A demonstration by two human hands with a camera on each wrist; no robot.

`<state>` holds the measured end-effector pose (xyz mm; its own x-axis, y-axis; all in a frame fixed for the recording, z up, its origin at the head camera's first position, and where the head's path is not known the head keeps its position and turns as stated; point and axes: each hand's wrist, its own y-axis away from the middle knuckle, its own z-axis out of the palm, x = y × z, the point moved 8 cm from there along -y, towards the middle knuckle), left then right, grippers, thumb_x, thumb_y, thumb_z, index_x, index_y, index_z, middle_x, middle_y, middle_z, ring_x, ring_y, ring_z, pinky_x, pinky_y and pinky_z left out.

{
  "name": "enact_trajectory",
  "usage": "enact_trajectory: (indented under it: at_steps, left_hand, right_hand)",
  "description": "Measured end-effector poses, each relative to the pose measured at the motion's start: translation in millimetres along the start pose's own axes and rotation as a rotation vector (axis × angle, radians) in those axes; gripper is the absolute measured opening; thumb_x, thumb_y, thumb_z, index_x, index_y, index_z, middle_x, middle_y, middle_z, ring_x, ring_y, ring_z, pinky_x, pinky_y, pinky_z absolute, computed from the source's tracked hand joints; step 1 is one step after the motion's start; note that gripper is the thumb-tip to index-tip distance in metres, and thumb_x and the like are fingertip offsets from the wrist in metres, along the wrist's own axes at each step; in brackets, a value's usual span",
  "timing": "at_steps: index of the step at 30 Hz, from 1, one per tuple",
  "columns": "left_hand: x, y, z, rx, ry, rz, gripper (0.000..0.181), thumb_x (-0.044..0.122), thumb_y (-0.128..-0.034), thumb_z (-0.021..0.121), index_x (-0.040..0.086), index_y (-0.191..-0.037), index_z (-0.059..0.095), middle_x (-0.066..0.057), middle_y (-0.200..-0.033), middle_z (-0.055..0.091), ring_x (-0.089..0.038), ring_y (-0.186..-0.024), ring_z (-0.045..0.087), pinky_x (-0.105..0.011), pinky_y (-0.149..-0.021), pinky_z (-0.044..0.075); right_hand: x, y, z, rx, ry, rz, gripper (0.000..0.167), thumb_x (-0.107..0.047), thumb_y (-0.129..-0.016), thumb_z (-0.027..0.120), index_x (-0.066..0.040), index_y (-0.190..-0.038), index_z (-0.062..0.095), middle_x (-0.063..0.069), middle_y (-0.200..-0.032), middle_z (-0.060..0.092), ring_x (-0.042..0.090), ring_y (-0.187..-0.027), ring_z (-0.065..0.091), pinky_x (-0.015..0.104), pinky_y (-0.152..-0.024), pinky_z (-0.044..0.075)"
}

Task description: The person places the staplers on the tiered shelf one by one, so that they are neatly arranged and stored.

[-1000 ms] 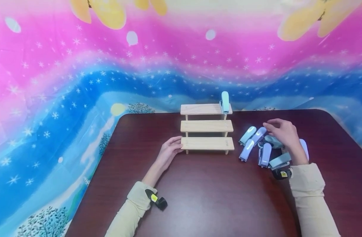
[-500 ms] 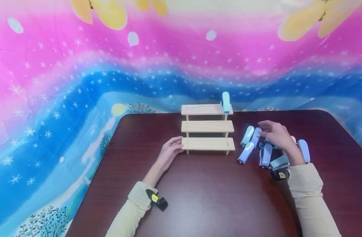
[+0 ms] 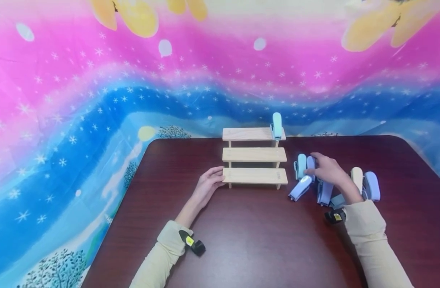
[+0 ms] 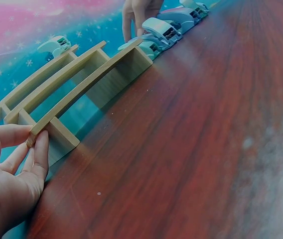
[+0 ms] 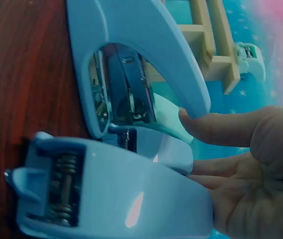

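Observation:
A three-tier wooden display rack (image 3: 254,176) stands at mid-table. My left hand (image 3: 207,186) pinches the left end of its lowest tier between thumb and fingers, as the left wrist view (image 4: 19,164) confirms. On the right end of the top tier stands a mint stapler (image 3: 276,126). My right hand (image 3: 327,169) has thumb and fingers around a lavender stapler (image 3: 311,163), partly hidden by the hand. Just left of it stands another mint stapler (image 3: 301,167). A second lavender stapler (image 3: 300,188) lies in front of these two.
More staplers lie under and around my right forearm: a lavender one (image 3: 325,193), a grey-green one (image 3: 337,201), a cream one (image 3: 357,179) and a lavender one (image 3: 371,186) farthest right. The dark wooden table (image 3: 256,240) meets a patterned cloth backdrop (image 3: 220,80) at its back edge.
My right hand has moved left and lower onto the lavender stapler. That stapler and the mint one beside it have turned more upright in view. The left hand keeps its hold on the rack.

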<state>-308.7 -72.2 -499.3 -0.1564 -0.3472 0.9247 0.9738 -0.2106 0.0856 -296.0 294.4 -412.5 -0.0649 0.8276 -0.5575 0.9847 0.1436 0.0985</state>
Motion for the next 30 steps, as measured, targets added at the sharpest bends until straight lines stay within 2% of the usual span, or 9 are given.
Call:
enact_trajectory:
  at_steps: [4, 8, 13, 17, 19, 24, 30]
  left_hand:
    - [1.2, -0.6, 0.3, -0.003, -0.01, 0.009, 0.047, -0.01, -0.0959, 0.057, -0.014, -0.142, 0.048, -0.01, -0.117, 0.068, -0.012, -0.093, 0.066, -0.024, -0.082, 0.057]
    - [2.7, -1.3, 0.0, -0.005, -0.02, 0.017, 0.046, -0.009, -0.0964, 0.056, -0.014, -0.142, 0.048, -0.007, -0.112, 0.068, -0.012, -0.092, 0.066, -0.024, -0.082, 0.057]
    - [1.0, -0.6, 0.0, -0.001, -0.021, 0.002, 0.048, -0.009, -0.0955, 0.058, -0.013, -0.142, 0.049, -0.012, -0.118, 0.068, -0.013, -0.094, 0.066, -0.025, -0.083, 0.057]
    - [0.1, 0.6, 0.7, -0.004, -0.028, 0.0, 0.048, -0.008, -0.0961, 0.058, -0.013, -0.142, 0.048, -0.015, -0.122, 0.066, -0.013, -0.095, 0.066, -0.025, -0.083, 0.057]
    - [-0.6, 0.6, 0.4, -0.001, -0.029, -0.003, 0.048, -0.008, -0.0962, 0.058, -0.012, -0.143, 0.048, -0.014, -0.121, 0.066, -0.013, -0.096, 0.066, -0.025, -0.083, 0.057]
    - [-6.0, 3.0, -1.7, 0.013, -0.016, -0.031, 0.05, -0.008, -0.0951, 0.059, -0.011, -0.144, 0.049, -0.014, -0.123, 0.065, -0.014, -0.096, 0.067, -0.025, -0.084, 0.057]
    - [-0.4, 1.9, 0.9, -0.002, -0.017, -0.014, 0.049, -0.008, -0.0957, 0.059, -0.013, -0.143, 0.047, -0.017, -0.126, 0.065, -0.013, -0.097, 0.067, -0.025, -0.084, 0.057]
  right_hand:
    - [-3.4, -2.0, 2.6, 0.012, 0.034, 0.003, 0.073, -0.011, -0.097, 0.069, 0.021, -0.148, 0.029, 0.047, -0.139, 0.042, 0.058, -0.119, 0.05, 0.071, -0.098, 0.046]
    - [-4.0, -4.5, -0.4, 0.079, 0.039, 0.028, 0.068, -0.006, -0.093, 0.07, 0.021, -0.145, 0.036, 0.046, -0.129, 0.051, 0.053, -0.106, 0.057, 0.065, -0.088, 0.053]
    - [-1.0, -2.3, -6.0, 0.171, 0.005, 0.059, 0.059, -0.002, -0.089, 0.069, 0.021, -0.138, 0.047, 0.042, -0.114, 0.061, 0.042, -0.086, 0.062, 0.05, -0.069, 0.057]
    - [-0.2, 3.2, -14.5, 0.251, -0.021, 0.058, 0.058, -0.004, -0.089, 0.071, 0.02, -0.136, 0.05, 0.037, -0.102, 0.065, 0.035, -0.074, 0.061, 0.038, -0.056, 0.052]
    - [-1.7, 6.5, -19.6, 0.295, -0.035, 0.057, 0.057, -0.006, -0.09, 0.072, 0.018, -0.137, 0.05, 0.036, -0.101, 0.065, 0.037, -0.075, 0.063, 0.038, -0.055, 0.053]
    - [-5.1, 15.3, -29.7, 0.37, -0.063, 0.063, 0.056, -0.011, -0.092, 0.073, 0.015, -0.138, 0.053, 0.04, -0.112, 0.064, 0.047, -0.089, 0.067, 0.044, -0.061, 0.059]
    - [-7.7, 18.7, -40.8, 0.425, -0.1, 0.079, 0.057, -0.012, -0.092, 0.074, 0.011, -0.141, 0.054, 0.038, -0.111, 0.067, 0.047, -0.091, 0.068, 0.029, -0.057, 0.053]
